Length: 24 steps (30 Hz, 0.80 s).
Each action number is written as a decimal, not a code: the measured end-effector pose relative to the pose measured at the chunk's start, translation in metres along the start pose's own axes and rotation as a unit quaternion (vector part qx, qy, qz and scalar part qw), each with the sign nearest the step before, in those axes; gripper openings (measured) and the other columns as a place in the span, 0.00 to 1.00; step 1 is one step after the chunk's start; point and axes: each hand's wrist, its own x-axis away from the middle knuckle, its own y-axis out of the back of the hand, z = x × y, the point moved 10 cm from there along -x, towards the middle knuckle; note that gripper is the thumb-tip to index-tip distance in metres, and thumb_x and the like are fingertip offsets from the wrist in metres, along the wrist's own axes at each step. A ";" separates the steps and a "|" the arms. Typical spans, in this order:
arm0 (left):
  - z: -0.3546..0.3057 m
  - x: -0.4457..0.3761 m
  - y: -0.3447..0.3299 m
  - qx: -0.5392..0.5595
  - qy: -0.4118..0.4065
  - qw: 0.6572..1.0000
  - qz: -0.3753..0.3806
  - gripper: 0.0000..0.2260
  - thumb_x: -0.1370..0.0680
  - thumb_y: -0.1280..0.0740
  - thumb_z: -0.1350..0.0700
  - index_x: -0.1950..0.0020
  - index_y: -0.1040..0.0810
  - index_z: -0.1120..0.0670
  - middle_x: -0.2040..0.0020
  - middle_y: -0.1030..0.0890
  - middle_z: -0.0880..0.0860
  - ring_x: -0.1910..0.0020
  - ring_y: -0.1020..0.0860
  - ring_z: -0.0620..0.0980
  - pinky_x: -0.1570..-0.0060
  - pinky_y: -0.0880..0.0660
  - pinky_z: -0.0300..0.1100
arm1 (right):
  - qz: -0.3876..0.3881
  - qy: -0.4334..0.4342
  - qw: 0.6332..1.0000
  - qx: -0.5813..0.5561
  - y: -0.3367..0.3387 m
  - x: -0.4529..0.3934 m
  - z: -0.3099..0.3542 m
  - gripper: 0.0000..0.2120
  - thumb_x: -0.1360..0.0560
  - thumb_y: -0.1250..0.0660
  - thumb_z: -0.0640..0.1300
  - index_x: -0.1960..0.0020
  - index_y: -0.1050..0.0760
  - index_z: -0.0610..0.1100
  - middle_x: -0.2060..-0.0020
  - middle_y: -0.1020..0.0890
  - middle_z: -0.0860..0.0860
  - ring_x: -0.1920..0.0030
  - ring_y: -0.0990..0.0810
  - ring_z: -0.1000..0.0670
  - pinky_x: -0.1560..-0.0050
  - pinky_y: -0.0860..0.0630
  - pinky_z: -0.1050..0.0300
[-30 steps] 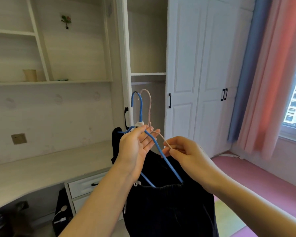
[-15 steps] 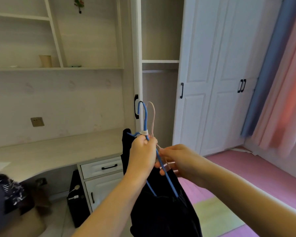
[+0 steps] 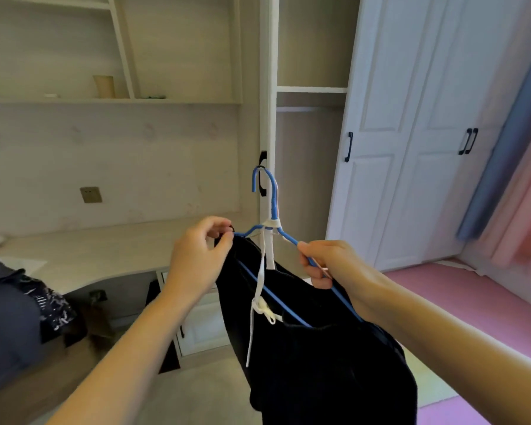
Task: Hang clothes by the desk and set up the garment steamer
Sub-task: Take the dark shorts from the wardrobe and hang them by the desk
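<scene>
A blue wire hanger (image 3: 273, 204) carries dark trousers (image 3: 319, 348) with a white drawstring (image 3: 259, 289) dangling in front. My left hand (image 3: 201, 256) pinches the trousers' waistband at the hanger's left shoulder. My right hand (image 3: 328, 263) grips the hanger's right arm, and a thin pinkish second hanger shows under its fingers. The hanger's hook sits just in front of a black handle (image 3: 262, 174) on the open wardrobe's side panel, beside the desk (image 3: 89, 253). No garment steamer is visible.
Shelves with a beige cup (image 3: 104, 86) hang above the desk, and a wall socket (image 3: 90, 194) sits below them. White drawers (image 3: 203, 326) stand under the desk. Dark patterned clothing (image 3: 28, 299) lies at left. White wardrobe doors (image 3: 411, 133), curtains (image 3: 509, 148) and pink floor (image 3: 457, 302) fill the right.
My left hand slid from the hanger's neck out to its left shoulder and now pinches the waistband. The view has dropped and closed in on the desk and the black handle.
</scene>
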 end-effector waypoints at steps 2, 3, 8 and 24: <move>0.012 -0.006 -0.007 -0.030 -0.020 0.997 0.074 0.13 0.24 0.32 0.47 0.39 0.24 0.44 0.41 0.23 0.41 0.41 0.28 0.37 0.44 0.34 0.32 | 0.006 0.015 1.000 0.018 -0.003 -0.004 0.004 0.17 0.20 0.39 0.49 0.65 0.30 0.42 0.76 0.34 0.51 0.77 0.39 0.54 0.76 0.39 0.66; 0.018 -0.007 -0.011 -0.052 -0.028 0.992 0.115 0.18 0.25 0.32 0.43 0.35 0.26 0.42 0.36 0.26 0.41 0.37 0.31 0.37 0.42 0.38 0.32 | 0.008 0.022 0.999 0.024 -0.005 -0.006 0.006 0.18 0.20 0.38 0.51 0.65 0.29 0.42 0.75 0.34 0.51 0.76 0.39 0.54 0.76 0.39 0.65; 0.045 -0.016 0.000 -0.117 -0.015 0.977 0.175 0.31 0.34 0.36 0.29 0.32 0.32 0.34 0.27 0.36 0.40 0.26 0.42 0.41 0.33 0.42 0.42 | 0.052 0.058 0.996 0.046 -0.026 -0.015 0.021 0.21 0.21 0.38 0.55 0.69 0.27 0.44 0.75 0.33 0.51 0.76 0.38 0.55 0.76 0.38 0.65; 0.089 0.027 0.153 -0.230 0.017 0.972 0.054 0.08 0.23 0.35 0.45 0.54 0.23 0.48 0.60 0.21 0.46 0.58 0.24 0.47 0.48 0.31 0.52 | 0.132 0.132 0.980 0.064 -0.156 -0.050 0.036 0.20 0.23 0.35 0.53 0.65 0.28 0.38 0.78 0.34 0.51 0.78 0.39 0.54 0.75 0.39 0.65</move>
